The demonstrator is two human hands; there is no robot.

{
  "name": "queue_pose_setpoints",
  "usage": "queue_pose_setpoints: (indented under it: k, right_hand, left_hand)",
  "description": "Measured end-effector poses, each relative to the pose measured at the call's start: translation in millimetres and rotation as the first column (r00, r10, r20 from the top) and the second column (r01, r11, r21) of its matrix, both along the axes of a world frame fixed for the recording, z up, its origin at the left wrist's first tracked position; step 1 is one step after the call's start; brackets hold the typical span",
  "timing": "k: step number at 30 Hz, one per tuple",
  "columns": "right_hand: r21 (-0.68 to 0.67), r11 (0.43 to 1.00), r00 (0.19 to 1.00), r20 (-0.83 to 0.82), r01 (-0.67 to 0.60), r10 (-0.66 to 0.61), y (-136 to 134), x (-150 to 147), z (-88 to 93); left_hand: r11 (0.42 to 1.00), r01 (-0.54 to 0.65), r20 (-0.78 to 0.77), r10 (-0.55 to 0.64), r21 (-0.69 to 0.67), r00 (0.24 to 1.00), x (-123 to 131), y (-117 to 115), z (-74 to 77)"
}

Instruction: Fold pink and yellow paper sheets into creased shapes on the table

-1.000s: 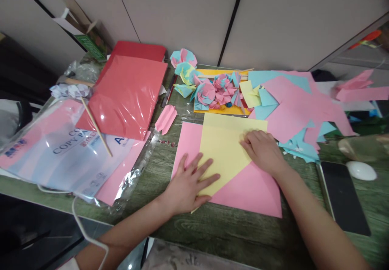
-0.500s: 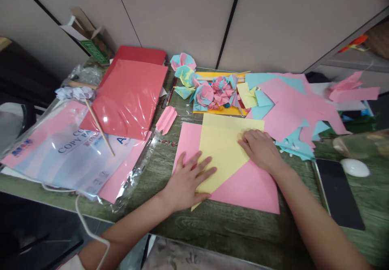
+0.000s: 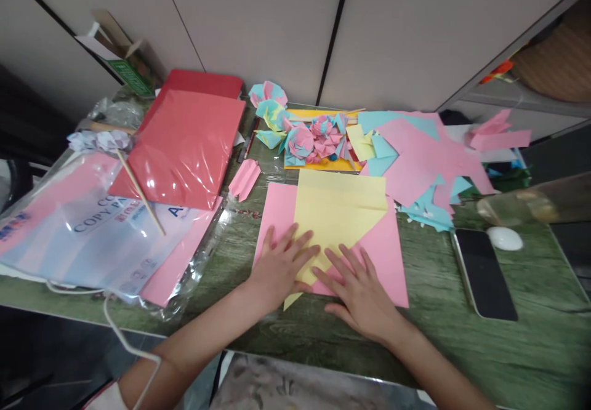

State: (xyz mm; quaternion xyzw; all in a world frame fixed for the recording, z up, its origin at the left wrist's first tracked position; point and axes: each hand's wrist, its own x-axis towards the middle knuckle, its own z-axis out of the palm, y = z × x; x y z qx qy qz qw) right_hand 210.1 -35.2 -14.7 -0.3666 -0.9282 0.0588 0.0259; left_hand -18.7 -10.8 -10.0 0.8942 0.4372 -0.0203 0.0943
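A folded yellow paper sheet (image 3: 339,210) lies on a pink sheet (image 3: 385,247) on the green table (image 3: 443,342). My left hand (image 3: 279,268) rests flat with fingers spread on the yellow sheet's lower left part. My right hand (image 3: 360,290) lies flat beside it, fingers stretched over the yellow sheet's lower point and the pink sheet. Both hands hold nothing.
A red paper pack (image 3: 184,145) and a copy paper pack (image 3: 87,225) with a wooden stick (image 3: 141,193) lie at left. Folded paper flowers (image 3: 307,136) and loose pink and blue sheets (image 3: 415,157) fill the back. A phone (image 3: 484,271) lies at right.
My right hand has slid from the yellow sheet's upper right fold down to its lower point, next to my left hand. The view shifted slightly.
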Motion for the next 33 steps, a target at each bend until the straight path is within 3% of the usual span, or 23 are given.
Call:
queue_pose_setpoints:
  k: [5,10,15,33]
  right_hand:
    - [0.064,0.975,0.976,0.031,0.211,-0.214,19,28,-2.0]
    - [0.168,0.902,0.910,0.048,0.398,-0.411,49,59,-2.6]
    - [0.238,0.829,0.853,0.004,0.506,-0.522,68,77,-6.2]
    - [0.279,0.673,0.699,0.008,0.685,-0.715,55,47,-7.1]
  left_hand:
    - [1.000,-0.006,-0.001,0.006,-0.008,1.000,1,0,1.5]
    - [1.000,-0.013,-0.008,0.013,-0.006,1.000,2,1,2.2]
    - [1.000,-0.009,-0.017,0.009,0.007,1.000,1,0,1.5]
    - [0.997,0.062,0.009,-0.062,-0.035,0.998,-12,-1,-8.0]
